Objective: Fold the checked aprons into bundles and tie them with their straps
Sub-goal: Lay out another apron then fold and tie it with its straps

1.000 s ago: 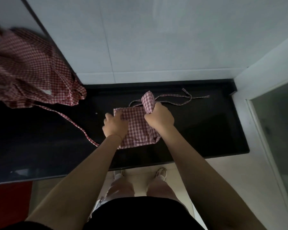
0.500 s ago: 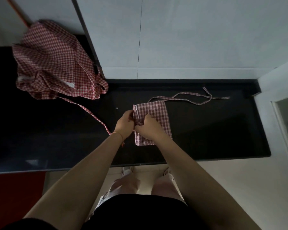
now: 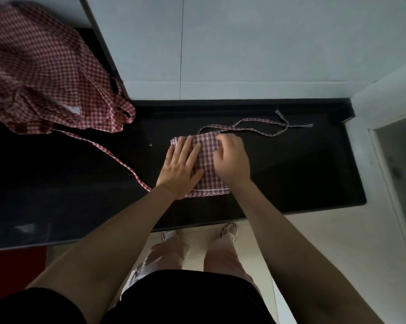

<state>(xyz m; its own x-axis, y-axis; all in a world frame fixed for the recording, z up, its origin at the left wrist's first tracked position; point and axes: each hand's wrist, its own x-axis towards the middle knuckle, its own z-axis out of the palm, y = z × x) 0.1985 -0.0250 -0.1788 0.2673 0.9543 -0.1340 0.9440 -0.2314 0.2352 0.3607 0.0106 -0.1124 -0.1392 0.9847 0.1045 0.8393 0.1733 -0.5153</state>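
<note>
Flat, straight fingers of the left hand (image 3: 181,167) are pressed on the left half of the folded apron (image 3: 207,160) at the frame's centre, on the black counter (image 3: 302,174). Its right edge is covered by the right hand (image 3: 232,160), fingers curled; whether cloth is pinched cannot be told. Folding appears nearly done, the bundle being flattened. Next, the straps (image 3: 255,127), trailing toward the upper right, would need to be gathered and wound round it. A second apron (image 3: 45,78) is heaped unfolded at upper left.
</note>
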